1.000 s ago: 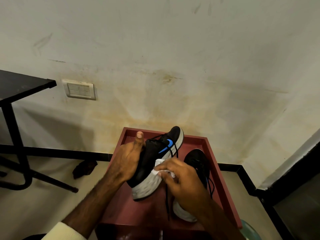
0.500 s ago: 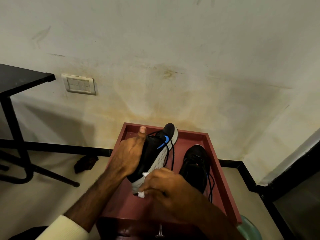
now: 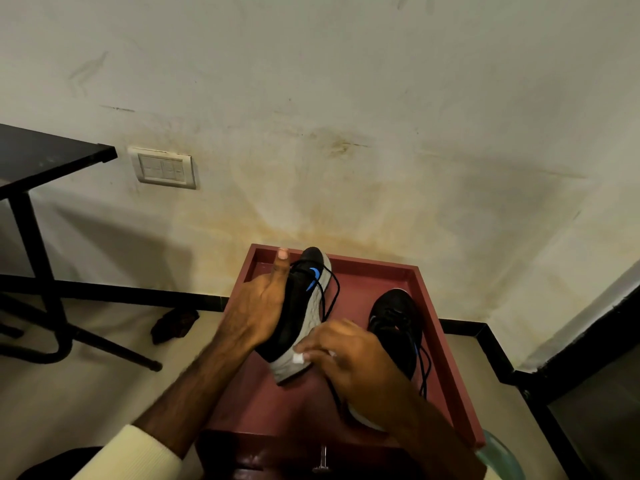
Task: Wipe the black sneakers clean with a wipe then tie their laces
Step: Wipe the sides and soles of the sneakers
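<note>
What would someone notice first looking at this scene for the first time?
The eye lands on the black sneaker tilted up over the red tray, held by the left hand. The right hand presses a white wipe against its pale sole near the heel. The second sneaker rests in the tray to the right, laces loose.

Red tray [image 3: 446, 358] carries one black sneaker [image 3: 394, 323], laces loose

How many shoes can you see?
2. One black sneaker is held tilted in the left hand while the right hand wipes its sole; the other sneaker lies in the red tray.
</note>
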Demonstrator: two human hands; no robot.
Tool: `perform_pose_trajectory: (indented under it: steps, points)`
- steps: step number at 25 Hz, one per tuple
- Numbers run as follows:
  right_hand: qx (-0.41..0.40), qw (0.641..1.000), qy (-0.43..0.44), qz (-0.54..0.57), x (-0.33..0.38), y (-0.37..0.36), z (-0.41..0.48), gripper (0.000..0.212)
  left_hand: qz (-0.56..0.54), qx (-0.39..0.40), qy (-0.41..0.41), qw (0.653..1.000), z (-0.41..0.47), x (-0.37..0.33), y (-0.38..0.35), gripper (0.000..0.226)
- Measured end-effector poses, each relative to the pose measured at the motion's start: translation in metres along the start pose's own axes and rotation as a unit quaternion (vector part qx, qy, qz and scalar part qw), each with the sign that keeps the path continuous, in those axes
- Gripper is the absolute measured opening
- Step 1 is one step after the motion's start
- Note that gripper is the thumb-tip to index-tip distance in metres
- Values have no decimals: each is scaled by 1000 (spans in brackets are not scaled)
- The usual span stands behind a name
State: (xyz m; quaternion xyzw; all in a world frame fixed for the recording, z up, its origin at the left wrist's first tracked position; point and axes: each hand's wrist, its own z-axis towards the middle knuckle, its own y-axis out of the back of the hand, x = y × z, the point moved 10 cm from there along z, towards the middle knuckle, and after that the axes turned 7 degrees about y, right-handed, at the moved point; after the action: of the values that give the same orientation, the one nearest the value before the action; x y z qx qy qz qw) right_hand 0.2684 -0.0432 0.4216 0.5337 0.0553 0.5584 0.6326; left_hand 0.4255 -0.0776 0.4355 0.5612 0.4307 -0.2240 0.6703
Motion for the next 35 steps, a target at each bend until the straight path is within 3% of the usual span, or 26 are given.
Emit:
perform_pose_trajectory:
  steps: [4, 7, 10, 12, 14, 16, 18, 22, 24, 26, 30, 33, 35]
  points:
    - [-117, 979, -129, 105, -33, 29, -7, 14, -42, 14, 53, 998, 6, 12, 0, 77]
    - [-172, 958, -120, 194, -23, 31, -9, 18, -84, 42, 88, 992, 10, 20, -4, 73]
    - [-143, 957, -102, 232, -9, 20, -4, 25, -130, 104, 96, 981, 10, 26, -23, 110]
    - [-115, 976, -86, 165, -4, 21, -2, 34, -187, 133, 118, 966, 11, 30, -29, 119]
    - [-130, 982, -89, 103, -12, 34, -1, 32, -208, 134, 128, 960, 14, 32, -25, 95]
    - [-156, 976, -115, 98, -22, 43, -5, 27, -208, 141, 122, 960, 19, 33, -23, 64]
    - [-135, 980, -115, 91, -20, 39, -5, 28, -203, 151, 112, 961, 19, 32, -24, 47]
    - [-71, 997, -29, 8, -5, 30, -1, 30, -206, 148, 105, 961, 16, 28, -19, 39]
    - [-126, 990, -59, -2, -16, 46, 0, 27, -203, 161, 97, 961, 11, 22, -23, 27]
    - [-163, 984, -70, -12, -9, 51, 0, 25, -201, 166, 94, 961, 9, 21, -29, 29]
    - [-125, 988, 56, -75, 37, 23, 7, 14, -193, 167, 80, 964, 7, 17, -35, 39]
    - [-198, 976, -69, -62, -10, 48, 7, 13, -191, 169, 81, 964, 8, 18, -34, 33]
    - [-201, 977, -66, -42, -8, 45, 3, 11, -190, 181, 85, 961, 6, 21, -37, 29]
